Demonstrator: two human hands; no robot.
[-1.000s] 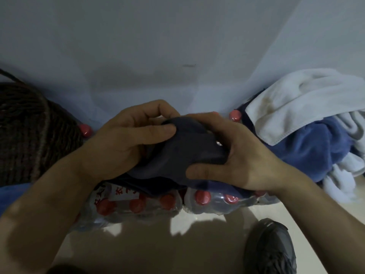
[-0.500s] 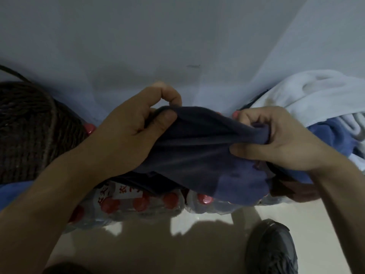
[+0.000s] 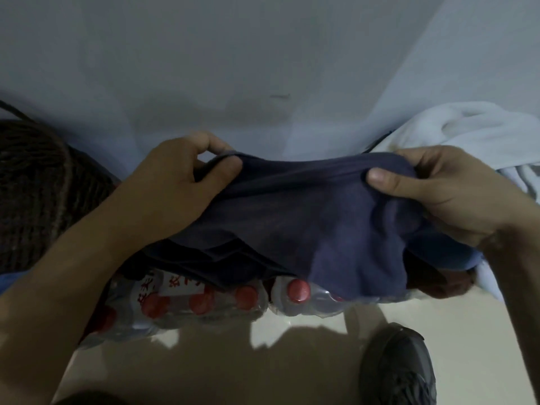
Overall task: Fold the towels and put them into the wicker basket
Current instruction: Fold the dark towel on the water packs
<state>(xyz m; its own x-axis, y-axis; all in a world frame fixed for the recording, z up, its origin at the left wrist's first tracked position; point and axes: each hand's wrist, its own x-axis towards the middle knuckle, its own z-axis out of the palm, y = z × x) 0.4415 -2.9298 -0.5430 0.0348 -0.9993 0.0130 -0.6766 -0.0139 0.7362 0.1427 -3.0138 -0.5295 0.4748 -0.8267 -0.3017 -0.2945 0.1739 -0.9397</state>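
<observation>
A dark navy towel (image 3: 298, 217) is stretched between my two hands above shrink-wrapped packs of water bottles (image 3: 204, 299). My left hand (image 3: 175, 185) pinches the towel's upper left corner between thumb and fingers. My right hand (image 3: 438, 188) pinches the upper right corner, thumb on top. The towel's lower part sags onto the bottle packs. The dark wicker basket (image 3: 38, 194) stands at the left edge, beside my left forearm. A pile of white towels (image 3: 467, 130) and a blue towel (image 3: 455, 255) lies at the right, partly hidden behind my right hand.
A pale wall rises straight behind the bottles and a second wall angles in at the right. Red bottle caps (image 3: 298, 290) show under the towel. A dark shoe (image 3: 400, 366) stands on the light floor at the lower right. Blue cloth (image 3: 8, 282) peeks out below the basket.
My hands have moved apart, the right one far to the right, and the bunched navy towel is now spread wide between them.
</observation>
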